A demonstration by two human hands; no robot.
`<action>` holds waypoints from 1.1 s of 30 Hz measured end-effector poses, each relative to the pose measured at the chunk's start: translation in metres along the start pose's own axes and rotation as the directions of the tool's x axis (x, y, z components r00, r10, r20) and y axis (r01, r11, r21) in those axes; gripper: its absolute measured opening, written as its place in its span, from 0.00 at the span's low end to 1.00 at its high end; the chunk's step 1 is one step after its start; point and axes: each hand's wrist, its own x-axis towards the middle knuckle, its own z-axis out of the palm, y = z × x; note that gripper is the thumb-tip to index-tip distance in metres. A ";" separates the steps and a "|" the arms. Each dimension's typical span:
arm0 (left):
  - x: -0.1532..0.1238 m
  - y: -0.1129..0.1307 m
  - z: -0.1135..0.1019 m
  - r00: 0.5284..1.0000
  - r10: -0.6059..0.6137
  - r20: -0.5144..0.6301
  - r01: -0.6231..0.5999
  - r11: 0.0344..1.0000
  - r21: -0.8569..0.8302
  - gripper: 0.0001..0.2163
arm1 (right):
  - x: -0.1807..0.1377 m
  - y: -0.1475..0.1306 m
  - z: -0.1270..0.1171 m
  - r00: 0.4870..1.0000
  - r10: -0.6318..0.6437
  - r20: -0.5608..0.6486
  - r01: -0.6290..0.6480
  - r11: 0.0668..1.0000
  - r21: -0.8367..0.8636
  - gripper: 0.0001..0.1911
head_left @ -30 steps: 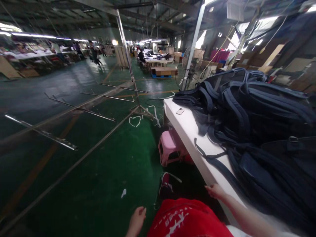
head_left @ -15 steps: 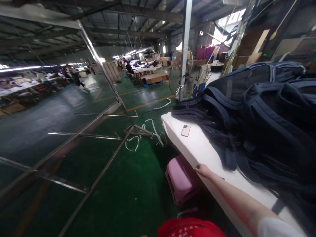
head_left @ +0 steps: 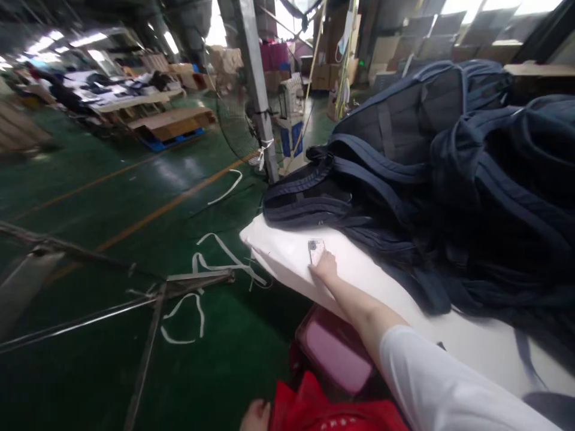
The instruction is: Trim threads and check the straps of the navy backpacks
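My right hand (head_left: 325,267) reaches out over the white tabletop (head_left: 287,245), its fingers closed around the near end of a phone (head_left: 315,248). The phone has a pale patterned case with its camera block facing up. Just beyond and to the right, dark navy backpacks (head_left: 395,179) lie heaped on the table, their padded straps hanging toward my arm. Low at the bottom edge, my left hand (head_left: 256,416) is partly in view beside my red apron (head_left: 332,413). Its fingers are mostly cut off by the frame.
A pink plastic stool (head_left: 336,350) stands under the table's near edge. To the left is a metal frame (head_left: 150,353), with white strips (head_left: 215,257) scattered on the green floor. A metal post (head_left: 258,90) and a fan (head_left: 236,114) stand past the table's far corner.
My right hand has moved from the table's edge forward to the phone and taken hold of it. The view has swung right and closer. My left hand shows more at the bottom.
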 end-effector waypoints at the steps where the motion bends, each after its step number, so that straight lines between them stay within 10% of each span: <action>1: 0.017 0.009 -0.020 0.998 0.061 0.000 -0.061 0.998 -0.021 0.14 | 0.003 -0.006 0.007 0.999 0.021 -0.027 -0.021 1.000 -0.002 0.41; 9: 0.100 0.212 -0.147 0.797 0.575 -0.185 -0.599 0.791 -0.120 0.17 | -0.012 0.007 0.023 0.995 0.023 -0.096 -0.017 0.997 0.070 0.37; 16: 0.097 0.357 -0.102 0.760 0.617 -0.205 -0.613 0.785 0.091 0.31 | -0.104 0.051 0.020 0.996 0.083 -0.035 -0.072 0.969 0.235 0.25; 20: 0.082 0.382 -0.056 0.724 0.590 -0.357 -0.578 0.801 0.153 0.49 | -0.202 0.103 0.043 0.956 0.255 0.145 -0.289 0.901 0.323 0.07; 24: 0.078 0.378 -0.019 0.576 0.640 -0.508 -0.628 0.745 0.226 0.46 | -0.270 0.191 0.074 0.757 0.572 0.315 -0.653 0.683 0.328 0.06; 29: 0.084 0.362 0.006 0.302 0.781 -0.546 -0.709 0.567 0.418 0.40 | -0.288 0.301 0.115 0.459 0.756 0.467 -0.870 0.275 0.410 0.09; 33: 0.089 0.363 0.010 0.208 0.823 -0.529 -0.720 0.495 0.486 0.40 | -0.272 0.349 0.157 0.359 0.750 0.555 -0.803 -0.055 0.594 0.13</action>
